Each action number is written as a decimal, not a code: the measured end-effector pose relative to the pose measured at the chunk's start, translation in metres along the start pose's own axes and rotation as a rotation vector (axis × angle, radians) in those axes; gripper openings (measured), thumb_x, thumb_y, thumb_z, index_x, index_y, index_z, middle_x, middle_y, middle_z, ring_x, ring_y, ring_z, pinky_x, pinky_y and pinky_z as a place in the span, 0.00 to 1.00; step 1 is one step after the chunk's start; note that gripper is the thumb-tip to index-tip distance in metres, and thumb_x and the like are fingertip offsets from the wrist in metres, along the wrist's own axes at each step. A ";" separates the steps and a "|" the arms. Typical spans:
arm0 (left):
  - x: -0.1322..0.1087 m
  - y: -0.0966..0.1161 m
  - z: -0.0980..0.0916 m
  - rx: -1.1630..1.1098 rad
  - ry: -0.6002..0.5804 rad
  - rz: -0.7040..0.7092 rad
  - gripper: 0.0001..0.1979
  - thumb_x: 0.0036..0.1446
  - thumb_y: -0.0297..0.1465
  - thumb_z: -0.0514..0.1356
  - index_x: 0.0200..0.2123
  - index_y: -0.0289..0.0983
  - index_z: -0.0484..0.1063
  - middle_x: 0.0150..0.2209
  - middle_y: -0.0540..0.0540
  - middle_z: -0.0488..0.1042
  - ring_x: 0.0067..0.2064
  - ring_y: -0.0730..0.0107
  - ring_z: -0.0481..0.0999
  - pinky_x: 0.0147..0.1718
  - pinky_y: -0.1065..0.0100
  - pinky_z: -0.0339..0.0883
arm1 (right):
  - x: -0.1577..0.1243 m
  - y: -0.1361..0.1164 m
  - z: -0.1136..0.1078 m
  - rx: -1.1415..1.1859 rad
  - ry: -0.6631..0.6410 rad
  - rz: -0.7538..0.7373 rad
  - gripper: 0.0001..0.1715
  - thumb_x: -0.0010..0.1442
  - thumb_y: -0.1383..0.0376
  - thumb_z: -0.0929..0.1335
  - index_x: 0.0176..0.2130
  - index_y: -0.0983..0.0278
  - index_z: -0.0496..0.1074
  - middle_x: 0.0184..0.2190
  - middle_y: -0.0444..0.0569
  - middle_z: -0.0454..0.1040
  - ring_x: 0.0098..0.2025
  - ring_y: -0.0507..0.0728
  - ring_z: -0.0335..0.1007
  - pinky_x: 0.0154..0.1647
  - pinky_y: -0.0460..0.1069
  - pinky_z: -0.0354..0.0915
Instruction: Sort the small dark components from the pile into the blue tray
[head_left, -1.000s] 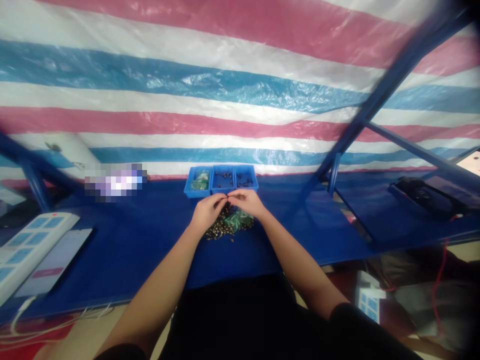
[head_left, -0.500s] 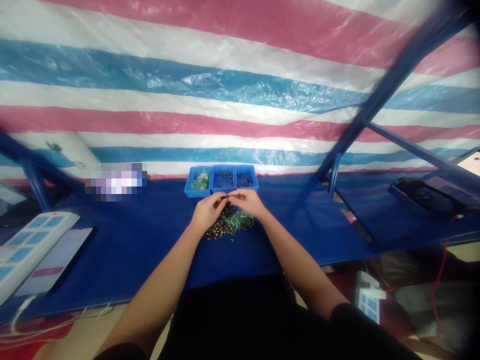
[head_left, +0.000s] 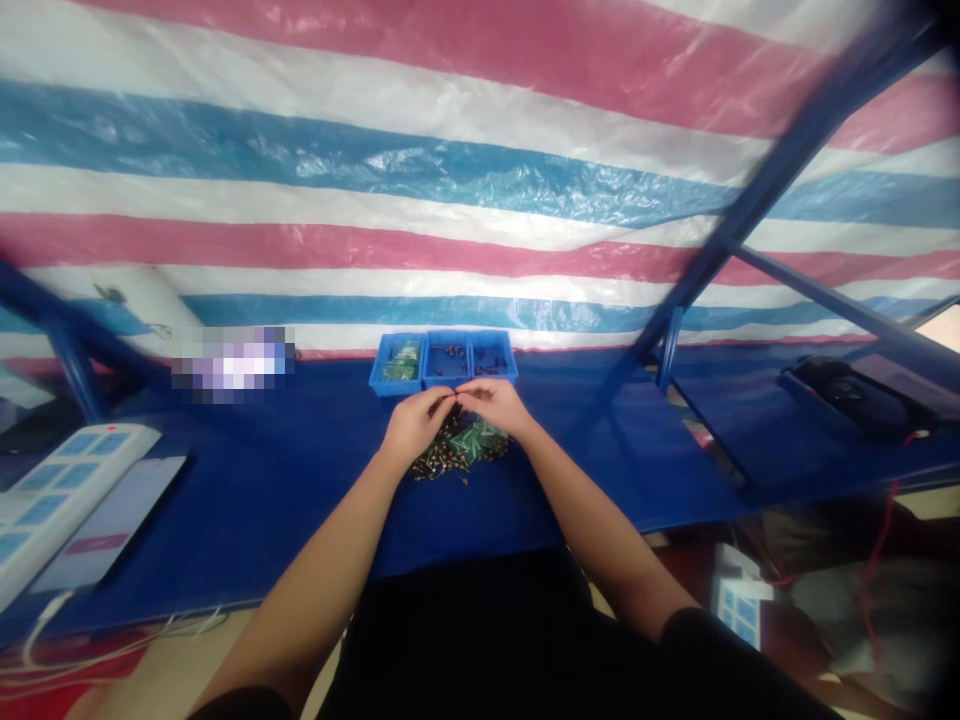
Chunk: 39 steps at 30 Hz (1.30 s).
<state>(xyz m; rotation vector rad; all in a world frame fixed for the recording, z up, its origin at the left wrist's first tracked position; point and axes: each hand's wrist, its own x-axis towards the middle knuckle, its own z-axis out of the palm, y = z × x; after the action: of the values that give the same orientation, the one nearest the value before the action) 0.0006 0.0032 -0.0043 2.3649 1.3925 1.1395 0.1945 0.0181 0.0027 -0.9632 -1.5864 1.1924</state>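
My left hand point(head_left: 412, 425) and my right hand point(head_left: 491, 405) meet fingertip to fingertip above a loose pile of small brass-and-dark screws and green pieces point(head_left: 459, 450). Between the fingertips is a small dark part point(head_left: 452, 397), too small to identify and mostly hidden by my fingers. Both hands are close behind a blue plastic three-compartment parts tray point(head_left: 396, 378). Its left compartment holds green pieces, while the middle and right ones hold small dark parts.
The pile and tray sit on a blue tabletop point(head_left: 300, 470). A white power strip point(head_left: 64, 490) and a phone point(head_left: 112, 520) lie at the left. A black object point(head_left: 847, 395) lies at the right, beneath a blue metal frame point(head_left: 750, 230) before a striped tarp point(head_left: 375, 160).
My fingertips have shifted slightly around the small dark part, and my hands remain together over the pile. The tray and pile stay in place.
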 end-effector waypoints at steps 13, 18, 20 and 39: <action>0.000 0.001 -0.001 -0.012 -0.002 -0.011 0.13 0.64 0.39 0.53 0.43 0.42 0.74 0.39 0.48 0.79 0.36 0.69 0.78 0.37 0.70 0.69 | 0.000 0.001 0.001 -0.004 0.008 -0.011 0.20 0.52 0.56 0.72 0.42 0.65 0.78 0.33 0.50 0.79 0.34 0.54 0.75 0.40 0.50 0.71; 0.000 0.002 -0.002 -0.008 -0.011 -0.015 0.13 0.64 0.40 0.52 0.42 0.42 0.74 0.36 0.49 0.79 0.32 0.70 0.76 0.34 0.71 0.68 | 0.000 -0.001 0.002 -0.010 0.023 -0.046 0.20 0.51 0.56 0.73 0.42 0.65 0.78 0.37 0.51 0.80 0.36 0.55 0.75 0.42 0.51 0.71; -0.001 0.002 -0.003 -0.005 -0.008 -0.016 0.13 0.64 0.40 0.53 0.43 0.42 0.74 0.35 0.49 0.79 0.32 0.70 0.76 0.34 0.71 0.68 | 0.000 -0.001 0.002 0.001 0.015 -0.038 0.20 0.51 0.57 0.73 0.42 0.65 0.78 0.36 0.51 0.80 0.35 0.54 0.75 0.41 0.50 0.71; 0.000 0.005 -0.006 -0.031 0.118 -0.047 0.13 0.63 0.38 0.54 0.42 0.39 0.75 0.38 0.47 0.79 0.35 0.70 0.78 0.37 0.71 0.70 | 0.008 0.006 0.010 0.242 0.145 -0.010 0.32 0.54 0.58 0.71 0.57 0.61 0.68 0.51 0.54 0.74 0.42 0.57 0.76 0.44 0.55 0.73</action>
<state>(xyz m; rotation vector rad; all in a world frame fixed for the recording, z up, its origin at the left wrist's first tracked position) 0.0002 -0.0009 0.0026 2.2642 1.4481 1.2977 0.1835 0.0242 -0.0026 -0.8625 -1.2989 1.2461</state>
